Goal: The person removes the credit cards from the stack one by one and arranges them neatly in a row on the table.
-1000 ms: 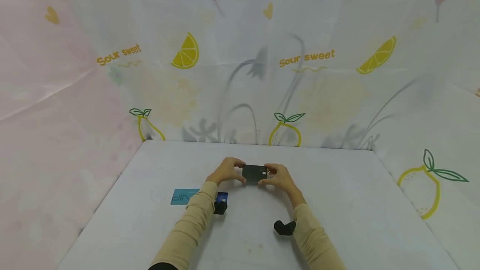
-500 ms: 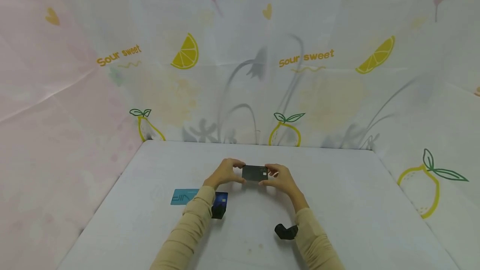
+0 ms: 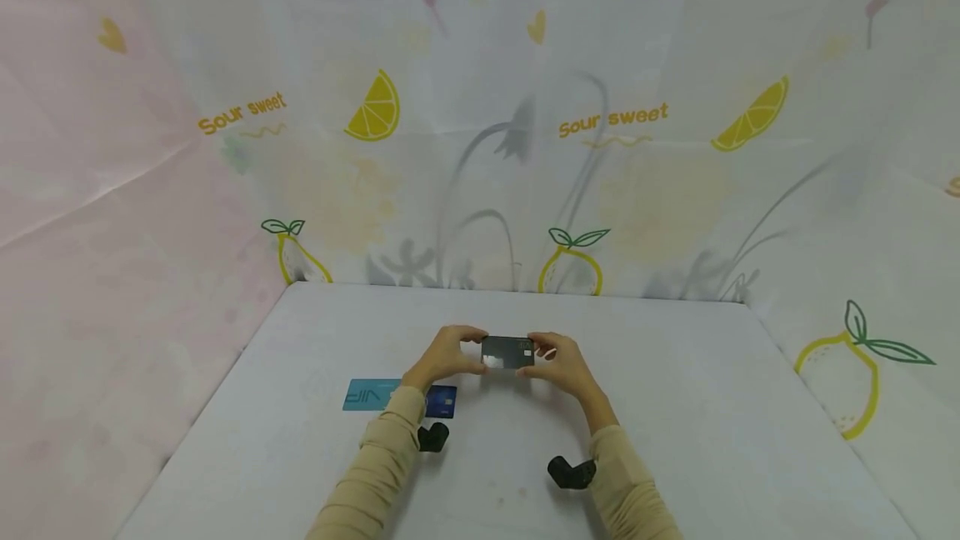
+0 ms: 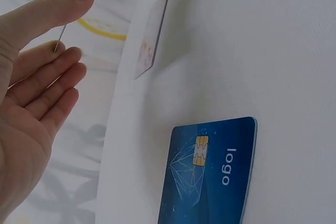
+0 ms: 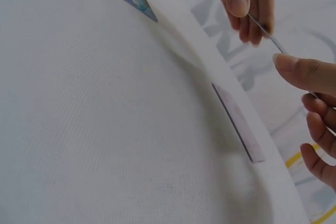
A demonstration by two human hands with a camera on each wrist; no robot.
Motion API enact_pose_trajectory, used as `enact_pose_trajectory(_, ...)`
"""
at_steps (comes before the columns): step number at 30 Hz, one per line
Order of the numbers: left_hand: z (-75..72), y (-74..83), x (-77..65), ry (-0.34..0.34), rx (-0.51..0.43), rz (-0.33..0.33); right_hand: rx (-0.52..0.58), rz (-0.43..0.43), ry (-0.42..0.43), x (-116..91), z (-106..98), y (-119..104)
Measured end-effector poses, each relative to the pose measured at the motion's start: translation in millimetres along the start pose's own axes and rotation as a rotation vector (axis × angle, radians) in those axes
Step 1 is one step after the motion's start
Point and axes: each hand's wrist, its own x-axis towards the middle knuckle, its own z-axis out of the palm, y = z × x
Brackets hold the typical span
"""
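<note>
A black bank card [image 3: 507,352] with a small chip is held up between both hands over the far middle of the table. My left hand [image 3: 447,354] pinches its left end between thumb and index finger. On the opposite end, my right hand [image 3: 561,365] has the same thumb-and-finger pinch. From the left wrist, the held card [image 4: 62,34] appears edge-on as a thin line. Beneath it on the table lies a pale pinkish card [image 5: 239,124], hidden in the head view. A dark blue card [image 3: 441,401] marked "logo" lies near my left wrist, partly covered by the forearm.
A teal card [image 3: 370,394] lettered VIP lies left of my left forearm. The white table [image 3: 675,407] meets a lemon-printed cloth backdrop [image 3: 480,157] at its far edge. Black wrist cameras [image 3: 572,473] stick out inward from both sleeves.
Both hands, with the black card between them, have come slightly nearer to me, and a glint shows on the card. The left wrist camera has shifted off the blue card, uncovering more of it.
</note>
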Motion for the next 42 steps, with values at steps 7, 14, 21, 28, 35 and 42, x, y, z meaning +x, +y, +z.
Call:
enact_pose_trajectory(7, 1.4, 1.5, -7.5, 0.016, -0.009, 0.001, 0.009, 0.011, 0.019, -4.7, 2.8, -3.7)
enact_pose_trajectory(14, 4.1, 3.4, -18.1, 0.041, -0.004, 0.019, 0.016, -0.009, 0.037, -13.1, 3.6, -10.7)
enact_pose_trajectory(21, 5.5, 7.6, -27.0, 0.063, -0.006, 0.028, 0.029, -0.047, 0.052, -19.9, 4.2, -15.5)
enact_pose_trajectory(28, 6.9, 10.8, -34.2, 0.066, -0.037, 0.021, 0.055, -0.044, 0.058, -26.2, 6.2, -16.6)
enact_pose_trajectory(35, 10.0, 10.7, -39.7, 0.077, -0.024, 0.025, 0.067, -0.022, 0.061, -31.1, 10.8, -17.0)
enact_pose_trajectory(42, 12.2, 5.8, -43.9, 0.064, 0.023, 0.018, 0.084, -0.03, 0.066, -39.2, 14.0, -30.7)
